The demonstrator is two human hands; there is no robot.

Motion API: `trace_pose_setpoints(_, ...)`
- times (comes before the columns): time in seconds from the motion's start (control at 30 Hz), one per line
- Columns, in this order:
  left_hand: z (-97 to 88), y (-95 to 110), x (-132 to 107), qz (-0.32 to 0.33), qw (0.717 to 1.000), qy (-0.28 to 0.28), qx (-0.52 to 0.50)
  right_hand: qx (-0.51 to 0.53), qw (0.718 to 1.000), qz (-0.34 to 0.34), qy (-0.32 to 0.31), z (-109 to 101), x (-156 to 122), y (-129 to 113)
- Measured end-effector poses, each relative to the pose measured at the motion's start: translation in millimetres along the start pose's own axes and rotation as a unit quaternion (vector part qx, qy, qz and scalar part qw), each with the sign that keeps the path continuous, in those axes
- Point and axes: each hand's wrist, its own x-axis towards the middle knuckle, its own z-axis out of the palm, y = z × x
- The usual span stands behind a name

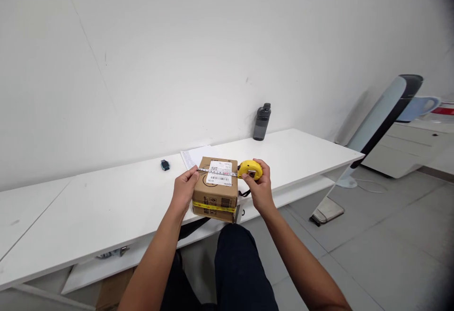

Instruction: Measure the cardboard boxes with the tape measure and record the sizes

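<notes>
A brown cardboard box [214, 196] with a white shipping label [219, 179] on top and a yellow tape band round its lower side stands at the front edge of the white table. My right hand [259, 184] is closed round a yellow tape measure [250, 169] at the box's right side. The measure's blade [217, 173] lies drawn out across the top of the box, over the label. At the top left edge of the box, my left hand [185, 186] pinches the blade's free end. A dark wrist strap hangs below the tape measure.
Behind the box are white papers [195, 155], with a dark smartwatch-like item [165, 164] to their left. A dark water bottle [262, 122] stands near the wall. The table [106, 199] has a shelf beneath it. Right of the table, a tall panel [385, 114] leans over the floor.
</notes>
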Motion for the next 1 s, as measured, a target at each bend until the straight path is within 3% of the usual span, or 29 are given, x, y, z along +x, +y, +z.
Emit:
trace_pose_setpoints(0.47,-0.8,-3.5,-4.8,-0.022,1.0,-0.014,-0.006,-0.026,0.999,0.016,-0.039,-11.3,-1.5,-7.0)
trace_pose_setpoints(0.63,-0.6,-4.1,-5.0,-0.019,0.999,-0.02,0.021,-0.034,0.997,0.054,-0.036,-11.4,-1.9,-18.8)
trace_pose_setpoints(0.7,6.5,-6.5,-10.4,0.008,0.997,0.035,0.073,-0.05,0.997,0.05,-0.018,-8.8,-3.9,-29.3)
trace_pose_setpoints(0.8,28.4,-10.7,-28.1,0.125,0.963,0.141,0.193,-0.121,0.992,-0.033,0.025,-0.9,-9.0,-45.6)
trace_pose_setpoints(0.9,50.6,-7.5,-46.0,0.215,0.924,0.132,0.288,-0.185,0.979,-0.081,0.039,11.8,-12.2,-52.9)
trace_pose_setpoints(1.0,52.3,9.9,-43.7,0.223,0.904,0.115,0.347,-0.173,0.983,-0.069,0.005,25.8,-9.0,-47.2)
